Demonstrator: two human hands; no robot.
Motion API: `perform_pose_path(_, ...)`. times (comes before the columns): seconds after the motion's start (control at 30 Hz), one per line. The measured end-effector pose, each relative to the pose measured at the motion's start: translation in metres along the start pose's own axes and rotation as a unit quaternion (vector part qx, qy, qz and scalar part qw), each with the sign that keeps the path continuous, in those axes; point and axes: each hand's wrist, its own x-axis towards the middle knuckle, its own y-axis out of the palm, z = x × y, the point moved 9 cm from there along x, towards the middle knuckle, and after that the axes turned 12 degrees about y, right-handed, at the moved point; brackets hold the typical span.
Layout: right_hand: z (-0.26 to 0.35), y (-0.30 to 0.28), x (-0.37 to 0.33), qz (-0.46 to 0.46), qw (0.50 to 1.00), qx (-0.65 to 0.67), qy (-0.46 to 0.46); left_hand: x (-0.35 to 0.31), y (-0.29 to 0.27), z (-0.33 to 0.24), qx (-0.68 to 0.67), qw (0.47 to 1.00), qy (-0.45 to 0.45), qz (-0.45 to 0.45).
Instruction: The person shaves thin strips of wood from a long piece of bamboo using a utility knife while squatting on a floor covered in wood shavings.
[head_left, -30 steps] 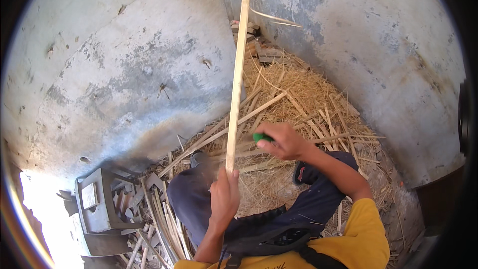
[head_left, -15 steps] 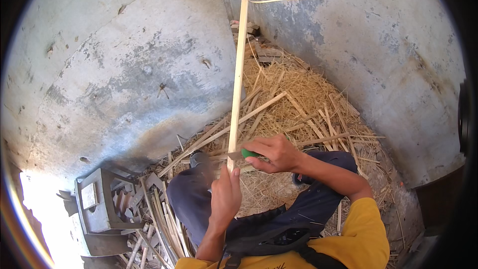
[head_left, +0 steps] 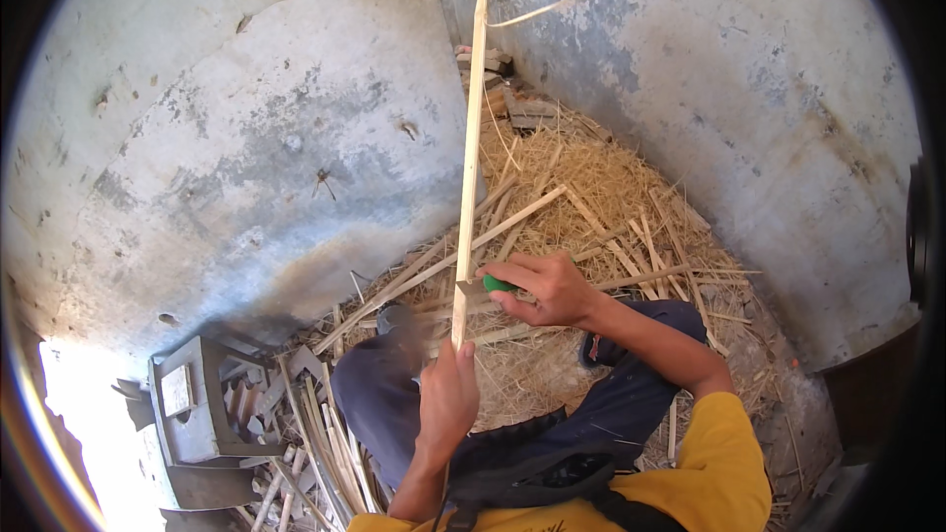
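Note:
A long pale strip, probably split bamboo [head_left: 471, 167], rises from my lap toward the wall corner, tilted slightly right at its top. Around its lower end my left hand [head_left: 448, 394] is closed, thumb along the strip. My right hand [head_left: 544, 291] grips the green handle of a knife [head_left: 499, 284]. Its blade lies across the strip, a little above my left thumb. Near the top of the strip a thin curled shaving [head_left: 547, 10] sticks out to the right. The knife's blade is partly hidden behind or against the strip.
Shavings [head_left: 601, 172] are heaped in the corner between two weathered walls [head_left: 296, 118], with loose strips [head_left: 522, 217] lying over them. At the left stand a grey metal frame [head_left: 202, 404] and a bundle of strips [head_left: 330, 443]. My bent legs [head_left: 379, 394] flank the work.
My right hand and the knife have moved slightly up along the strip, away from my left hand. The shaving near the top has shifted lower at its base and curled.

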Motion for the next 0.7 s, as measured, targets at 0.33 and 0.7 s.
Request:
perform_pose_path(0.33, -0.035, -0.036, 0.023, -0.068, 0.997, 0.003, 0.046, -0.022, 0.002, -0.003, 0.002, 0.999, 0.033, 0.027)
perform_pose_path(0.7, -0.058, -0.036, 0.033, -0.109, 0.993, 0.000, 0.038, -0.040, -0.006, 0.010, 0.029, 0.998, 0.048, 0.037)
